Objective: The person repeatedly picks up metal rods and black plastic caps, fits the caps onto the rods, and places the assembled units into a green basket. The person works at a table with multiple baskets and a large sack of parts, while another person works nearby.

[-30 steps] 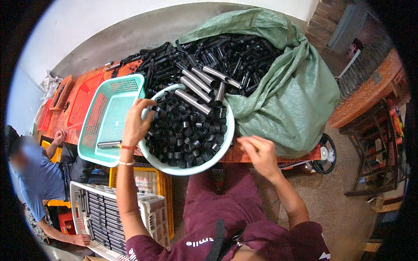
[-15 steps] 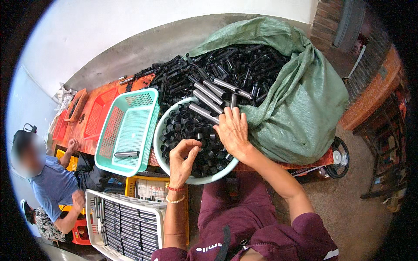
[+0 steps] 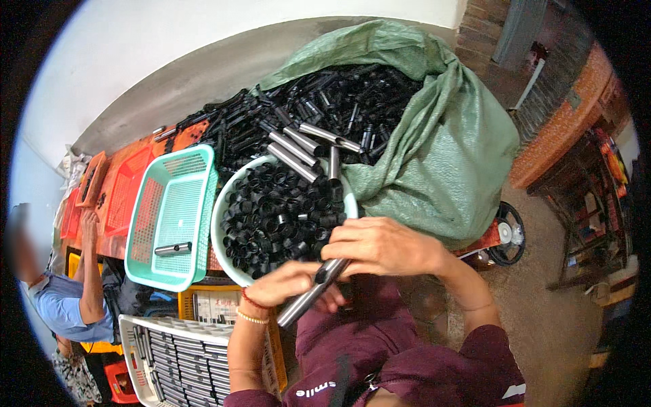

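Over the front rim of the pale green basin [image 3: 219, 252], both my hands are on one shiny metal tube [image 3: 303, 305], which slants down to the left with a dark opening near its upper end. My right hand [image 3: 390, 245] closes on the upper end. My left hand [image 3: 281, 283], slightly blurred, curls around the tube from the left; its fingers partly show beyond it. Black rings [image 3: 274, 214] fill the basin. Several bare metal tubes [image 3: 291, 157] lie at its far rim, against a heap of black parts [image 3: 325, 102].
A green sack [image 3: 454, 163] surrounds the heap on the right. To the left, a mint basket [image 3: 135, 254] holds one tube. Below, a white crate [image 3: 129, 339] contains rows of finished-looking tubes. A co-worker [image 3: 78, 308] sits at far left, beside red trays [image 3: 125, 186].
My right hand has left the tube pile and come toward my body with a tube. My left hand has moved from above the rings to meet it. The whole view shifted slightly.
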A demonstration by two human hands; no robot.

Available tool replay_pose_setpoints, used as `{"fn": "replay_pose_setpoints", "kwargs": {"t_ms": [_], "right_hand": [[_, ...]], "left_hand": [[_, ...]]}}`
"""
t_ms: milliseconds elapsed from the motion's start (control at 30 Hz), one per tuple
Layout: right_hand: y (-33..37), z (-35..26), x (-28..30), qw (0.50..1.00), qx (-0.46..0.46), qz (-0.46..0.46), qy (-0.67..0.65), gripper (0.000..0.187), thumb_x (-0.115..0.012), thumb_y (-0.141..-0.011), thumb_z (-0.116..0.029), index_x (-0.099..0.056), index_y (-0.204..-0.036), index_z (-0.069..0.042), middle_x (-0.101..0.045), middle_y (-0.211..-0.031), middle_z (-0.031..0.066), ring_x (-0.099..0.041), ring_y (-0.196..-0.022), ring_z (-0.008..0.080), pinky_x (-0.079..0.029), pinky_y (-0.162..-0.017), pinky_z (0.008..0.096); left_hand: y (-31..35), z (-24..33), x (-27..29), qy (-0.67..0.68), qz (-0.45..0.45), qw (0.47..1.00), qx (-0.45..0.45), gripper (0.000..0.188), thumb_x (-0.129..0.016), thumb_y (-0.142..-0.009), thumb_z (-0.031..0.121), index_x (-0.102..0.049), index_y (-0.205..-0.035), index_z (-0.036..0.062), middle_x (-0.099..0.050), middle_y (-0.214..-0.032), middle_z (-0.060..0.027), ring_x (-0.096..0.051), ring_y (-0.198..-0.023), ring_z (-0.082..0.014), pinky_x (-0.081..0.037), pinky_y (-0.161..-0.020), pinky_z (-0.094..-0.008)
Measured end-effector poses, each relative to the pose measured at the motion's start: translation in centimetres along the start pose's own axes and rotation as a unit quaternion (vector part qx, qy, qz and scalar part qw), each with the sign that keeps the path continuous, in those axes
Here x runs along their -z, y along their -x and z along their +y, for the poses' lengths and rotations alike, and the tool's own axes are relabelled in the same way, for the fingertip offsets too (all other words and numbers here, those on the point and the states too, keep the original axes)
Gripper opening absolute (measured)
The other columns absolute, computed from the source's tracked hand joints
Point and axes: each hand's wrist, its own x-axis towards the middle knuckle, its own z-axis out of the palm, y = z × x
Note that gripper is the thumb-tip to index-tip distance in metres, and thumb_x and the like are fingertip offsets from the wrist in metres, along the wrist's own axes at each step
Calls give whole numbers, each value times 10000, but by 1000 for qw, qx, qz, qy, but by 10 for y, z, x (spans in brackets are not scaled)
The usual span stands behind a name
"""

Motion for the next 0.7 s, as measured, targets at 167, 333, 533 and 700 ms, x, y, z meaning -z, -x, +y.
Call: {"fn": "replay_pose_setpoints", "kwargs": {"t_ms": [167,333,533,700], "right_hand": [[-11,27,4,990,-18,64,-124,455,-638,-751,-218,-514,-1156,-52,-540,-989,118,-547,-937,287,-458,-798,345],[-19,132,44,926,-183,159,290,223,-499,-730,51,-614,-907,-22,-553,-840,105,-527,-815,283,-447,-741,373],[-15,191,51,885,-244,-99,385,159,-556,-746,-141,-684,-841,-144,-540,-1000,16,-433,-1037,224,-379,-791,386],[-26,192,68,837,-140,-101,520,92,-566,-714,-146,-653,-695,-121,-560,-912,-15,-494,-948,188,-419,-699,354]], "left_hand": [[6,-19,-14,87,74,993,-5,583,-570,-818,497,-511,-985,-58,-500,-517,-57,-466,-378,-101,-363,-356,-199],[11,-31,-27,164,182,961,-132,446,-564,-845,447,-470,-894,14,-438,-479,-35,-410,-353,-114,-347,-345,-204],[18,-46,-28,231,210,928,-204,383,-522,-879,410,-446,-900,35,-410,-477,-28,-378,-343,-121,-319,-333,-219],[22,-50,-21,229,227,925,-199,378,-485,-896,427,-450,-912,51,-392,-486,-16,-374,-361,-110,-308,-338,-216]]}}
